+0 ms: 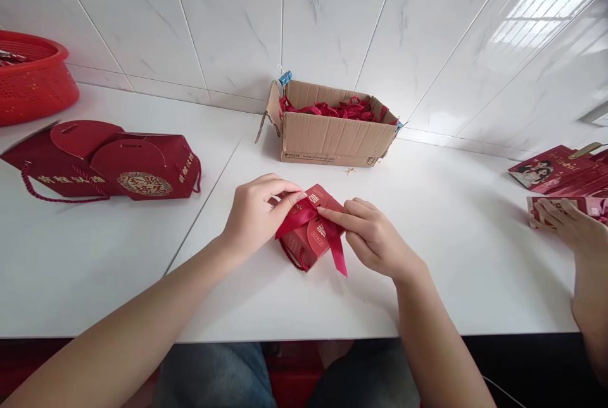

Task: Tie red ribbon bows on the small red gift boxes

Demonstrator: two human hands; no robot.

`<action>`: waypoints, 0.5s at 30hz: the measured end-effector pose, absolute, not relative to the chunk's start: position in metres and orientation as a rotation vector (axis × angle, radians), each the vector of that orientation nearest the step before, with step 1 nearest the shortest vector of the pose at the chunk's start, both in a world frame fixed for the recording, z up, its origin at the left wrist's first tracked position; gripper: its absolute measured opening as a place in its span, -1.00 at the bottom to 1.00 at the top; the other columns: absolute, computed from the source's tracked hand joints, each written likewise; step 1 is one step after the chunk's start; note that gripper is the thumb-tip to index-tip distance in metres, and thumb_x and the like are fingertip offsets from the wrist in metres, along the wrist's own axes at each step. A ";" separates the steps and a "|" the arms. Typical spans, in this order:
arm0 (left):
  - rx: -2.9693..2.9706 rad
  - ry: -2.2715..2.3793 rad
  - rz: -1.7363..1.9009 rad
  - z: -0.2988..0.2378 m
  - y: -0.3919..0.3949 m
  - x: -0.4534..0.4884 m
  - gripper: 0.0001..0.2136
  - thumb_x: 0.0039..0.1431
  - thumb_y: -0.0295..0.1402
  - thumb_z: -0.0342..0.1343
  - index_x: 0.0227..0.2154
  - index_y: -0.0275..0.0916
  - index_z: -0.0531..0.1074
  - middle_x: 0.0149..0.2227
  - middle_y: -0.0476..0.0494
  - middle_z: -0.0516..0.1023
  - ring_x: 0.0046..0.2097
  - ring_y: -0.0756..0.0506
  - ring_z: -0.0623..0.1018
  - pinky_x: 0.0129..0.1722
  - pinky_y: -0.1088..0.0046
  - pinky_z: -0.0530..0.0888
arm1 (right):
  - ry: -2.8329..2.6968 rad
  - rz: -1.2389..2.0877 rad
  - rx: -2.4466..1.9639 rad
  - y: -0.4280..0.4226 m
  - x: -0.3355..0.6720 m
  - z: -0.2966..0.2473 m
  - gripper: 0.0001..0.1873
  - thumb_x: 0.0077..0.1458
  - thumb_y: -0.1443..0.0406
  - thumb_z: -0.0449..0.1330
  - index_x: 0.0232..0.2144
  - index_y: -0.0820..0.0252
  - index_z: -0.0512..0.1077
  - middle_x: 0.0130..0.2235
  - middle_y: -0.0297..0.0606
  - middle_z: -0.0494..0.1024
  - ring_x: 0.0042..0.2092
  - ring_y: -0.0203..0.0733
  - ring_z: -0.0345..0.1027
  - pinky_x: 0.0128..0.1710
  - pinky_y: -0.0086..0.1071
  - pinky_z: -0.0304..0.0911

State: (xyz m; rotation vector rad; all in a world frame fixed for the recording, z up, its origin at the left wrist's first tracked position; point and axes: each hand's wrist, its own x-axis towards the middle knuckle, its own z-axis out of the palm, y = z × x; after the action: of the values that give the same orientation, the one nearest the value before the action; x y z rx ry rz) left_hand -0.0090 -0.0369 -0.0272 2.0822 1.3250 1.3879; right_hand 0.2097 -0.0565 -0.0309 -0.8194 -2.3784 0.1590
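Note:
A small dark-red gift box (317, 235) with gold lettering and a twisted cord handle lies tilted on the white table in front of me. A shiny red ribbon bow (336, 249) lies across its top, one tail hanging over the near side. My left hand (261, 211) pinches the ribbon at the box's upper left with thumb and fingertips. My right hand (377, 237) is at the box's right side, its index finger stretched onto the middle of the bow and its other fingers curled. What its thumb touches is hidden.
Behind the gift box stands a cardboard box (332, 139) full of red ribbons, with blue binder clips. Larger red boxes (142, 167) with cord handles stand left, near a red plastic basket (38, 88). At right, another person's hand (565, 221) rests on a red box beside red bags (553, 170).

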 end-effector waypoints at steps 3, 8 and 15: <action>2.080 1.309 1.398 -0.030 -0.034 -0.010 -0.88 0.12 -0.36 0.16 -0.41 -0.25 0.57 -0.38 -0.09 0.60 -0.34 -0.01 0.55 -0.41 0.53 0.52 | -2.404 0.179 -0.824 -0.057 0.210 -0.031 -0.53 0.20 0.47 -0.13 0.09 0.22 0.35 -0.39 -0.24 0.37 -0.39 -0.21 0.10 -0.35 -0.26 0.23; 2.066 1.343 1.373 -0.034 -0.029 -0.012 -0.88 0.12 -0.36 0.15 -0.41 -0.22 0.58 -0.37 -0.07 0.60 -0.33 -0.01 0.56 -0.40 0.53 0.53 | -2.449 0.235 -0.857 -0.060 0.211 -0.030 -0.50 0.18 0.47 -0.12 0.13 0.20 0.30 -0.35 -0.22 0.40 -0.35 -0.18 0.14 -0.30 -0.22 0.25; 2.031 1.362 1.355 -0.033 -0.028 -0.012 -0.89 0.11 -0.36 0.16 -0.42 -0.23 0.58 -0.38 -0.06 0.60 -0.34 -0.01 0.56 -0.40 0.54 0.51 | -2.511 0.192 -0.892 -0.067 0.211 -0.026 -0.54 0.21 0.45 -0.11 0.13 0.24 0.28 -0.34 -0.22 0.41 -0.31 -0.17 0.20 -0.23 -0.18 0.21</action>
State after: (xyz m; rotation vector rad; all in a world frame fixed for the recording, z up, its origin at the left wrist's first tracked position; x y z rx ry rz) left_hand -0.0119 -0.0277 -0.0333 2.0314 1.3615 1.3555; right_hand 0.2106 -0.0673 -0.0256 -0.8918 -2.5115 0.1917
